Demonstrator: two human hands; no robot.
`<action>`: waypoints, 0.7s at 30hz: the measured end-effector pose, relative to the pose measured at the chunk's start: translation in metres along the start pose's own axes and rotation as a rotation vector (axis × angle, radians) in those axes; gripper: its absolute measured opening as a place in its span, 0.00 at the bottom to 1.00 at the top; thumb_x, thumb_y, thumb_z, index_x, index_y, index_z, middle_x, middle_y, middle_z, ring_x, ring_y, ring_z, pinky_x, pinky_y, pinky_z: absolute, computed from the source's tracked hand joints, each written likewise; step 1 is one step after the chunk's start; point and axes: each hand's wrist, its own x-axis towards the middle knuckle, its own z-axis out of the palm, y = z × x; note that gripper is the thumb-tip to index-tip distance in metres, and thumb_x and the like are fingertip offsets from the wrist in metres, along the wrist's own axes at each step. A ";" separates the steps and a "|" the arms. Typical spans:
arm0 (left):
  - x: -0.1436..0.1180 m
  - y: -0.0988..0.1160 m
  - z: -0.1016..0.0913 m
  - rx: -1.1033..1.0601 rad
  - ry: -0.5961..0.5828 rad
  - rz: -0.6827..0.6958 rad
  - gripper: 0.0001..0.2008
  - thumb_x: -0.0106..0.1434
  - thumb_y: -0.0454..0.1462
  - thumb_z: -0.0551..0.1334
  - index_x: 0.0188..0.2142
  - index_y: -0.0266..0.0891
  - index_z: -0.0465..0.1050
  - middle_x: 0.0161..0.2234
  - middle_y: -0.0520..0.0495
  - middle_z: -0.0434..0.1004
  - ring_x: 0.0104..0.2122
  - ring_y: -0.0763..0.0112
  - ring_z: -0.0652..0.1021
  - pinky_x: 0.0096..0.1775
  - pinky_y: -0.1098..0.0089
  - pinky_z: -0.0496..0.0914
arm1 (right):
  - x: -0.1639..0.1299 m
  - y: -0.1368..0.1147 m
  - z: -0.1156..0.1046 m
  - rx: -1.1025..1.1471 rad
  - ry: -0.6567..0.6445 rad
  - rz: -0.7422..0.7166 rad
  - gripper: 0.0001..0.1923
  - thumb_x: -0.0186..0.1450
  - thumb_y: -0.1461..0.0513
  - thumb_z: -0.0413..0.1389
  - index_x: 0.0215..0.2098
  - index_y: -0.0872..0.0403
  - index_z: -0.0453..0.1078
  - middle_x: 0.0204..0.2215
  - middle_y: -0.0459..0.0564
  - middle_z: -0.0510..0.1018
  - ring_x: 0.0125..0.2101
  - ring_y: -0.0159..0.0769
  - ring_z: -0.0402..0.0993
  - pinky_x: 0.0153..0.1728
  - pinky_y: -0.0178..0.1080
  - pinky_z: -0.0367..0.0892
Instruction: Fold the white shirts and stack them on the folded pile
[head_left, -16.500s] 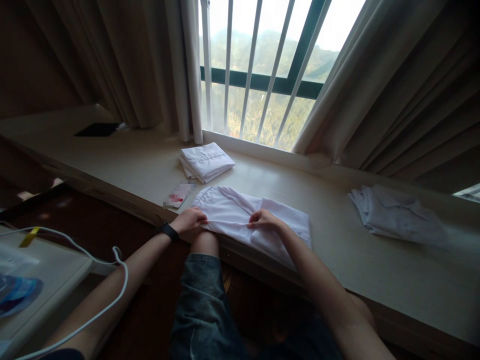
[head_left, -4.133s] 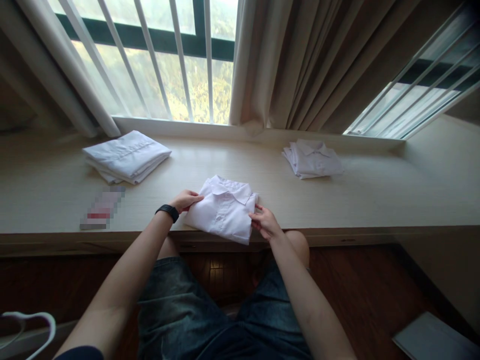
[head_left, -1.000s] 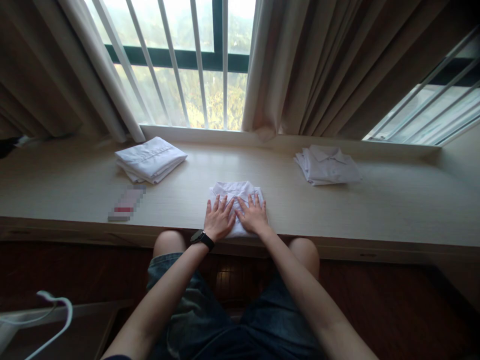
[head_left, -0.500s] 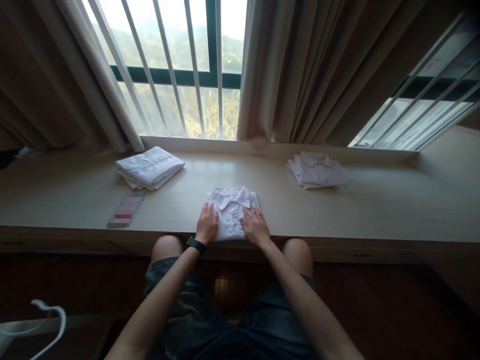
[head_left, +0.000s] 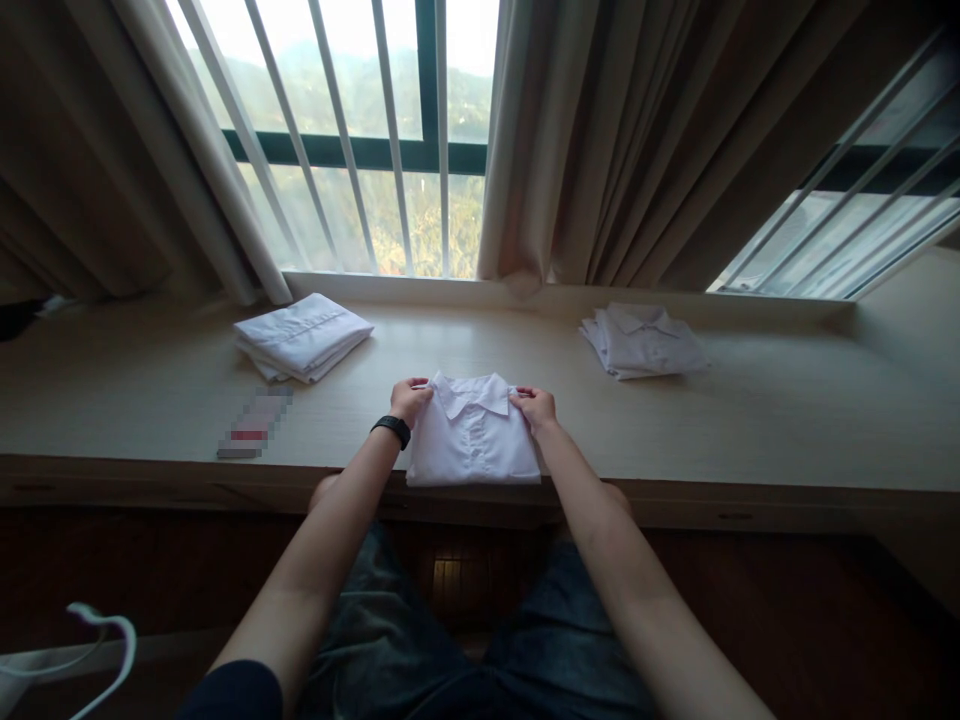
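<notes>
A folded white collared shirt (head_left: 472, 440) lies near the front edge of the pale wooden window ledge (head_left: 750, 420), collar toward the window. My left hand (head_left: 410, 396), with a black watch on the wrist, pinches the shirt's upper left corner beside the collar. My right hand (head_left: 534, 405) pinches the upper right corner. Both hands are closed on the fabric at the shoulders.
A stack of folded white shirts (head_left: 302, 335) sits at the back left, another folded white pile (head_left: 643, 340) at the back right. A small blurred card (head_left: 253, 427) lies left of my hands. Curtains and a barred window rise behind the ledge. A white cable (head_left: 97, 650) hangs at the lower left.
My hands left the front of the shirt, where they were pressing flat, and moved up to grip its two upper corners by the collar.
</notes>
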 end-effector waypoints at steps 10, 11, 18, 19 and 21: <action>-0.025 0.005 0.000 0.166 0.062 0.215 0.27 0.65 0.36 0.57 0.63 0.33 0.67 0.61 0.33 0.70 0.62 0.53 0.69 0.64 0.54 0.61 | -0.014 0.004 -0.005 -0.144 0.019 -0.172 0.24 0.70 0.54 0.49 0.57 0.58 0.73 0.53 0.60 0.78 0.53 0.44 0.75 0.57 0.46 0.68; -0.033 0.007 0.002 0.244 0.059 0.329 0.27 0.67 0.37 0.55 0.65 0.36 0.65 0.65 0.37 0.66 0.66 0.55 0.64 0.66 0.54 0.56 | -0.017 0.000 -0.002 -0.227 -0.038 -0.253 0.25 0.72 0.54 0.45 0.60 0.58 0.71 0.58 0.60 0.74 0.59 0.43 0.70 0.61 0.46 0.64; -0.079 -0.013 0.021 0.659 -0.158 0.532 0.27 0.73 0.47 0.47 0.69 0.49 0.60 0.71 0.46 0.55 0.70 0.49 0.54 0.66 0.39 0.49 | -0.046 -0.020 0.018 -0.666 -0.280 -0.435 0.30 0.75 0.52 0.39 0.70 0.56 0.58 0.72 0.57 0.52 0.71 0.46 0.45 0.69 0.51 0.45; -0.081 -0.018 0.022 0.665 -0.147 0.529 0.27 0.73 0.47 0.47 0.69 0.49 0.59 0.71 0.46 0.54 0.71 0.49 0.53 0.66 0.40 0.48 | -0.051 -0.021 0.018 -0.701 -0.236 -0.474 0.30 0.75 0.52 0.40 0.71 0.53 0.56 0.73 0.56 0.49 0.72 0.49 0.41 0.69 0.55 0.41; -0.082 -0.026 0.024 0.665 -0.094 0.552 0.28 0.73 0.47 0.48 0.70 0.51 0.58 0.72 0.48 0.50 0.72 0.50 0.49 0.68 0.41 0.43 | -0.060 -0.022 0.016 -0.754 -0.176 -0.569 0.29 0.75 0.51 0.41 0.72 0.49 0.55 0.74 0.52 0.45 0.73 0.51 0.33 0.69 0.59 0.35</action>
